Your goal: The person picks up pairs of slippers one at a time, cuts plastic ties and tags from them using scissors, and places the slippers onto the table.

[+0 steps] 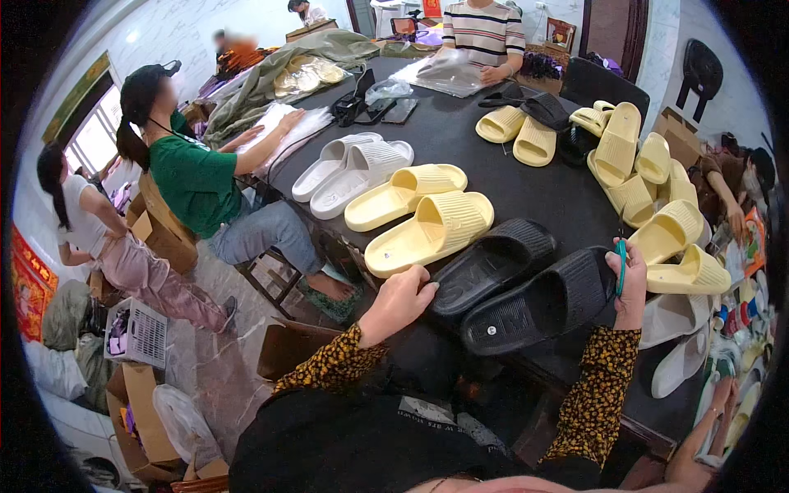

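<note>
Two black slide sandals lie side by side in front of me, the left slide [493, 267] and the right slide [538, 304], toes pointing away. My left hand [400, 302] is closed at the heel edge of the left slide, thumb against its rim; the other fingertips are partly hidden. Beside the right slide, my right hand [630, 283] grips small teal-handled scissors [620, 264], blades mostly hidden. A pair of yellow slides [431, 234] sits just left of the black ones. Beyond them is a pair of light grey slides [353, 172].
The dark table [448, 131] carries more yellow slides [633, 181] at right and grey ones [674, 320] below. A person in green [193, 177] handles clear bags [283, 135] at left; another in stripes [485, 37] stands opposite. Phones [400, 111] lie at the back.
</note>
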`<state>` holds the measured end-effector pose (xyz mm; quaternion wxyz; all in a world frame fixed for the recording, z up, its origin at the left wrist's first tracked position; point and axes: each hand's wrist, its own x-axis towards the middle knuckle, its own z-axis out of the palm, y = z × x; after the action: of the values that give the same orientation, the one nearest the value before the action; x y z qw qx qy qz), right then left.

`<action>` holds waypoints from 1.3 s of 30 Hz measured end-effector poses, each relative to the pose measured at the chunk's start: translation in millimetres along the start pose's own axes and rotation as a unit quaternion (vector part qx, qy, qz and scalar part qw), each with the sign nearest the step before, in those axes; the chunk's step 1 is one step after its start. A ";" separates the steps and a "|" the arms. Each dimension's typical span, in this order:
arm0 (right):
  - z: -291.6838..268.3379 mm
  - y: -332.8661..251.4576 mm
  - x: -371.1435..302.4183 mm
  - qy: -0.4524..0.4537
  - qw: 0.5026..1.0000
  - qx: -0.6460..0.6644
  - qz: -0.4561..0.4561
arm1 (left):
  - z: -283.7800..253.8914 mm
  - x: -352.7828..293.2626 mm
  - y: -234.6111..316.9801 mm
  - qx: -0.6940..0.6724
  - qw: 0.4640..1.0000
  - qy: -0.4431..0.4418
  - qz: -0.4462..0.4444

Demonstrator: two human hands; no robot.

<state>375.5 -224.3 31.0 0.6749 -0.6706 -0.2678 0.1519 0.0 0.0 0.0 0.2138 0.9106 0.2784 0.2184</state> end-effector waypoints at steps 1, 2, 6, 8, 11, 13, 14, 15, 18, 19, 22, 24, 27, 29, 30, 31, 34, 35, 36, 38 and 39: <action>3.0 -3.8 -1.4 0.008 1.000 0.018 0.002 | 1.1 -2.4 -3.4 -0.066 0.998 0.002 -0.010; 5.0 -7.0 -2.0 0.015 0.999 0.036 0.004 | 1.9 -3.6 -6.1 -0.132 0.991 0.005 -0.021; 0.5 -10.6 -10.2 0.001 0.999 0.039 0.003 | -17.8 -13.2 18.4 -0.320 0.912 -0.113 -0.231; -1.3 -7.6 -7.2 -0.004 0.999 0.039 -0.009 | -20.0 -14.7 13.9 -0.418 0.865 -0.125 -0.247; 0.6 -16.9 -10.1 0.001 0.999 0.041 -0.008 | -21.4 -15.2 6.6 -0.495 0.791 -0.210 -0.292; -1.6 -18.3 -9.1 -0.004 0.999 0.044 -0.013 | -17.0 -20.1 -0.8 -0.554 0.742 -0.224 -0.303; -5.0 -17.7 -6.8 -0.008 0.999 0.052 -0.011 | -15.7 -22.3 -3.2 -0.610 0.689 -0.239 -0.311; -9.0 -16.3 -4.4 -0.012 0.998 0.058 -0.009 | -16.1 -23.1 -1.9 -0.612 0.688 -0.235 -0.312; -28.4 -0.7 2.6 0.001 0.997 0.064 -0.045 | -26.8 -21.1 15.3 -0.670 0.652 -0.205 -0.290; -24.3 -1.7 4.3 0.000 0.994 0.102 -0.041 | -35.1 -18.6 23.4 -0.640 0.695 -0.200 -0.261; -15.7 -12.9 -0.3 0.002 0.987 0.157 -0.046 | -47.3 -14.7 33.3 -0.597 0.755 -0.164 -0.217; -20.9 -9.2 -0.4 0.015 0.985 0.172 -0.023 | -49.8 -12.2 35.3 -0.583 0.781 -0.128 -0.185; -22.2 0.9 8.7 0.008 0.978 0.207 -0.012 | -43.7 -9.6 34.0 -0.596 0.785 -0.061 -0.158; -16.9 5.9 11.4 -0.004 0.974 0.224 0.013 | -41.8 -8.6 37.5 -0.578 0.799 -0.053 -0.157; -6.3 3.0 5.8 0.018 0.973 0.232 0.007 | -39.1 -8.1 42.5 -0.561 0.814 -0.035 -0.144; 0.4 3.0 3.2 0.041 0.970 0.240 0.001 | -35.8 -7.1 46.7 -0.544 0.829 -0.017 -0.130; 3.1 30.7 12.9 0.063 0.977 0.205 -0.014 | -16.0 1.6 53.3 -0.531 0.841 -0.001 -0.104; 4.7 36.9 13.4 0.055 0.975 0.212 -0.035 | -11.4 4.2 56.8 -0.526 0.845 0.011 -0.097; 6.9 41.9 14.8 0.058 0.974 0.216 -0.022 | -10.6 5.7 61.9 -0.526 0.845 0.015 -0.092; 8.9 51.6 14.6 0.056 0.974 0.218 -0.003 | -0.6 9.7 59.7 -0.521 0.847 0.018 -0.098; 18.2 50.5 11.5 0.046 0.975 0.216 -0.002 | 3.5 11.8 57.9 -0.514 0.851 0.030 -0.107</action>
<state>382.4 -200.1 -17.8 0.8155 -0.5149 -0.1992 0.1739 34.6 -37.4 30.0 0.6650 0.6282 0.2287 0.3329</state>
